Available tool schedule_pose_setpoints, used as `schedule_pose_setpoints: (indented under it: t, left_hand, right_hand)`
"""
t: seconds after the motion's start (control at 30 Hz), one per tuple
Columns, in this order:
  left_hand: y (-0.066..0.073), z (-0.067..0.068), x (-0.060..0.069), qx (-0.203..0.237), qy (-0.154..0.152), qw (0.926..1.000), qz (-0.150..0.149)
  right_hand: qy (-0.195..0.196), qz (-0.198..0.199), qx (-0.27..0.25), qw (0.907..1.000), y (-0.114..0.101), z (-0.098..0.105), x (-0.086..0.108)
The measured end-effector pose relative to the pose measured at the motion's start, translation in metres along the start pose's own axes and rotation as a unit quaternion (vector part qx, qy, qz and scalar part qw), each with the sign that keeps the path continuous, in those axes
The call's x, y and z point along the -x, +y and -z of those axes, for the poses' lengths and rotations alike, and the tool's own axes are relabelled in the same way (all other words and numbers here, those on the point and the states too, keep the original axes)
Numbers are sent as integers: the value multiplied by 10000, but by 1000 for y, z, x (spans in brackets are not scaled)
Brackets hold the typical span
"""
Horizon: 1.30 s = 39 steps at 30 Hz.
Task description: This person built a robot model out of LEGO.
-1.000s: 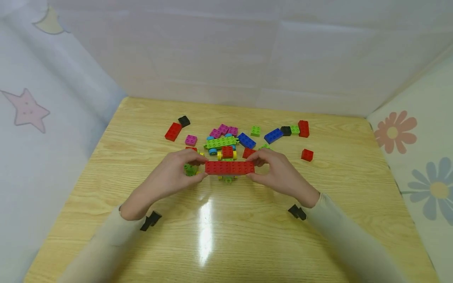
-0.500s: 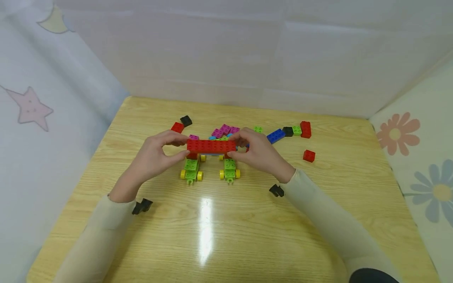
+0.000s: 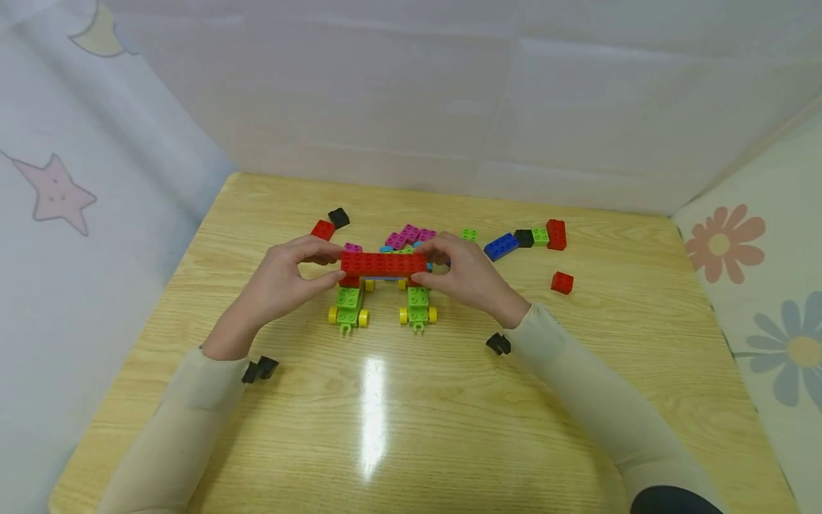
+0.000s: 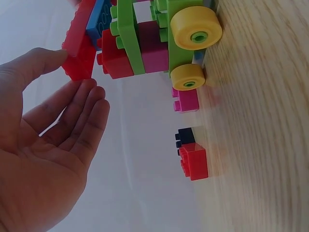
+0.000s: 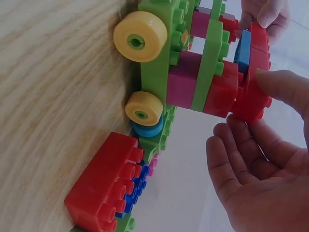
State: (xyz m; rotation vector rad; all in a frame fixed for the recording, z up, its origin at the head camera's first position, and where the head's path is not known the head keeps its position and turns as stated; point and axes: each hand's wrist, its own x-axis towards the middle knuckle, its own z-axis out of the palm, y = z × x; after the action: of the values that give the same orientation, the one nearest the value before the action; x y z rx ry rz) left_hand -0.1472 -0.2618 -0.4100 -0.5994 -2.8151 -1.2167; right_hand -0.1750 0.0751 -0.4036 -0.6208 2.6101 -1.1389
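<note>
A long red beam of two toy building bricks (image 3: 383, 264) spans two stacks, with a blue brick (image 4: 99, 21) under its middle. My left hand (image 3: 279, 282) pinches its left end between thumb and fingers; my right hand (image 3: 469, 278) pinches the right end. Below stand two green wheeled bases, the left base (image 3: 349, 300) and the right base (image 3: 418, 300), both with yellow wheels. Each carries a pink, green and red brick stack. In the left wrist view, a small gap shows between the beam and the red top brick (image 4: 116, 55). At the right, beam and studs look in contact.
Behind the stacks lie pink bricks (image 3: 409, 233) and a green base with blue wheels, mostly hidden. Toward the right are a blue brick (image 3: 501, 247), a black brick (image 3: 523, 238), and a red brick (image 3: 561, 283). A black brick (image 3: 338, 217) lies back left.
Both hands carried the red beam away from me and leftward, from in front of the stacks to above them. Over the last half second they have hardly moved.
</note>
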Motion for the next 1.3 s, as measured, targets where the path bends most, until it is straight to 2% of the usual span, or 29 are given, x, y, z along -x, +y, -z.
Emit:
schedule_pose_setpoints:
  t: [0.47,0.93,1.17,1.3]
  left_hand:
    - [-2,-3,-2,-18,-390,9987,322]
    - [-2,-7,-4,393,-424,9973,447]
    - [-1,-6,-4,528,-582,9955,539]
    - [1,-7,-4,445,-613,9958,516]
  right_hand:
    - [51,145,125,9998,4,-2,4]
    - [161,174,0,9997,6,-7,5]
    - [158,151,-45,9998,5,-7,6]
    - [152,183,-35,9997,3,-7,7]
